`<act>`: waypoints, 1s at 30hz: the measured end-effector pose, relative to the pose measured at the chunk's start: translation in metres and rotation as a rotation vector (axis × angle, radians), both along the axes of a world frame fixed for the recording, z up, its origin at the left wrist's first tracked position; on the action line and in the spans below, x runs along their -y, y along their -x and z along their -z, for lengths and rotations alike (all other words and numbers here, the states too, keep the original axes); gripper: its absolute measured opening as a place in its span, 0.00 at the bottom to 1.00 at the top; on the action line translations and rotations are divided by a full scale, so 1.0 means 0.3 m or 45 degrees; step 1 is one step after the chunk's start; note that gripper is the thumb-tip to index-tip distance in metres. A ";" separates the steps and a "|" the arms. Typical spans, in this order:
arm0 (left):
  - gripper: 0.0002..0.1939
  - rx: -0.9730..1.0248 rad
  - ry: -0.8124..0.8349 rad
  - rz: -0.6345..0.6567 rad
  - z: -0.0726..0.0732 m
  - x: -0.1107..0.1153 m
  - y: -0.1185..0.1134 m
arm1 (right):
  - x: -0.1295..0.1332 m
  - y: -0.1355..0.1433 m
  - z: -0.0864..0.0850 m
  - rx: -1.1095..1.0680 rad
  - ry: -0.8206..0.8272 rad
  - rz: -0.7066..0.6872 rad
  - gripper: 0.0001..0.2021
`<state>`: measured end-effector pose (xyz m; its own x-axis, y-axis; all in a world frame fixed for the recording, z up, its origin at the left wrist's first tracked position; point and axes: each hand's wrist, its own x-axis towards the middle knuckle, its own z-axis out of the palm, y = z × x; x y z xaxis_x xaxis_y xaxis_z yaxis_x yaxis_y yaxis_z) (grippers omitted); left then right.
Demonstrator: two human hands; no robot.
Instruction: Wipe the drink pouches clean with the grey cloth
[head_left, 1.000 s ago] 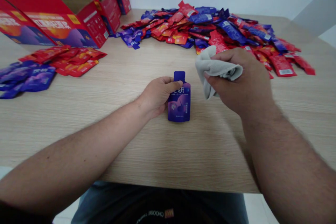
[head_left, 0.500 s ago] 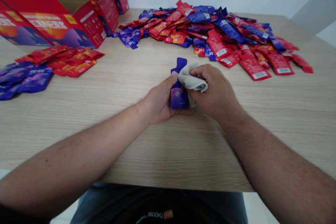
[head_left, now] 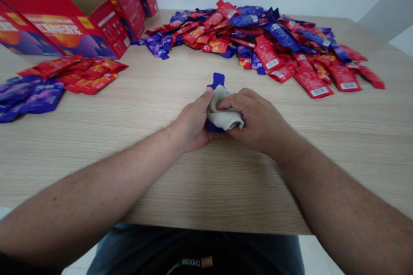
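My left hand grips a small purple sachet by its left side, thumb on the front and fingers underneath. The sachet's narrow tab points away from me. In my right hand is a bunched pale grey cloth, pressed onto the sachet's front. The cloth covers most of that front; only the top tab and a strip at the bottom show. Both hands are close together above the near middle of the table.
A wide heap of red and purple sachets lies at the back of the table. On the left are a small pile of red sachets and one of purple sachets. Open red boxes stand behind them.
My right hand has moved the cloth left and slightly toward me, over the sachet's face, which was largely visible before. The sachet and my left hand have shifted slightly left.
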<state>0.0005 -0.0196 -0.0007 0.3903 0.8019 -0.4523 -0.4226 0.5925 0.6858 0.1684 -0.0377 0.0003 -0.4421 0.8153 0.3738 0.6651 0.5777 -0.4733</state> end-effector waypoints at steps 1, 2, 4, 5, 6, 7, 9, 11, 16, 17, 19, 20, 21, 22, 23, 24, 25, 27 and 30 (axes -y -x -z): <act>0.22 0.014 0.008 -0.032 0.003 -0.003 -0.002 | 0.004 0.004 0.002 0.019 0.047 -0.098 0.15; 0.22 0.028 0.017 -0.059 0.006 -0.007 -0.004 | 0.007 0.004 0.002 0.040 0.095 -0.193 0.14; 0.21 0.041 0.029 -0.084 0.009 -0.014 -0.006 | 0.006 -0.004 -0.004 0.075 0.145 -0.271 0.14; 0.21 0.038 0.027 -0.082 0.008 -0.016 -0.006 | 0.003 -0.013 -0.008 0.082 0.134 -0.239 0.14; 0.21 0.031 0.017 -0.084 0.005 -0.017 -0.006 | -0.002 -0.023 -0.013 0.088 0.110 -0.184 0.14; 0.21 0.022 0.006 -0.087 0.001 -0.017 -0.004 | -0.007 -0.033 -0.018 0.092 0.085 -0.133 0.14; 0.20 0.006 -0.004 -0.095 -0.009 -0.015 0.000 | -0.016 -0.047 -0.024 0.118 0.094 -0.119 0.12; 0.20 0.000 -0.005 -0.108 -0.016 -0.013 0.004 | -0.021 -0.051 -0.023 0.149 0.137 -0.154 0.12; 0.24 -0.007 -0.007 0.033 -0.012 -0.010 0.012 | -0.024 -0.038 -0.012 0.053 -0.024 0.147 0.14; 0.24 -0.003 -0.008 0.049 -0.008 -0.011 0.012 | -0.022 -0.034 -0.010 0.031 -0.043 0.174 0.13; 0.24 0.014 -0.005 0.034 0.000 -0.012 0.011 | -0.019 -0.027 -0.007 0.024 -0.016 0.089 0.13; 0.23 0.023 -0.004 0.014 0.003 -0.013 0.011 | -0.017 -0.024 -0.007 0.033 0.013 0.007 0.13; 0.23 0.030 -0.007 -0.003 0.005 -0.013 0.010 | -0.016 -0.023 -0.006 0.044 0.039 -0.063 0.14; 0.23 0.033 -0.013 -0.007 0.005 -0.014 0.011 | -0.016 -0.023 -0.006 0.049 0.048 -0.092 0.15; 0.23 0.028 -0.020 0.007 0.004 -0.014 0.011 | -0.018 -0.025 -0.006 0.045 0.035 -0.067 0.15; 0.24 0.018 -0.025 0.036 0.003 -0.014 0.012 | -0.019 -0.027 -0.006 0.032 0.009 0.000 0.15; 0.25 0.003 -0.026 0.067 0.001 -0.013 0.013 | -0.021 -0.029 -0.007 0.018 -0.018 0.079 0.15; 0.27 -0.019 -0.020 0.100 0.001 -0.012 0.014 | -0.019 -0.028 -0.007 0.008 -0.032 0.146 0.14; 0.25 -0.002 -0.017 0.039 0.009 -0.013 0.013 | -0.008 -0.013 -0.006 0.034 0.023 -0.018 0.15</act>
